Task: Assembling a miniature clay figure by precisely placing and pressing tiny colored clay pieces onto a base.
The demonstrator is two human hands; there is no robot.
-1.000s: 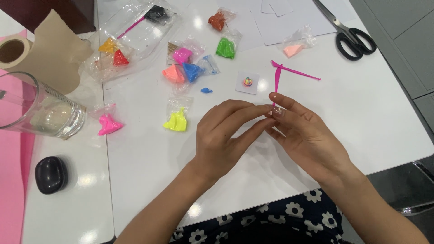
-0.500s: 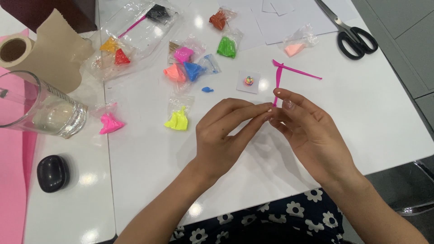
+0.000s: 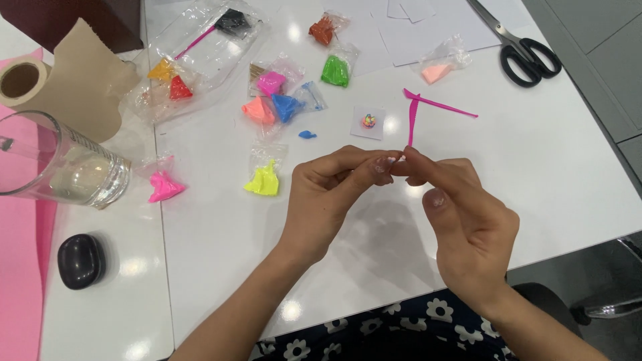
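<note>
White table — small clear bags holding coloured clay.

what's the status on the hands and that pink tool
Left hand and right hand fingertips pinched together at pink tool. Tool upright. Second pink tool lies behind, clear.

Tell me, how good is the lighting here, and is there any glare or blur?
Head view: bright, even overhead light; round glare spots dot the white table near the black oval case and on the clear bags. Soft shadows fall under the left hand and right hand. The picture is mostly sharp; the fingertips pinching the pink tool look slightly soft.
</note>
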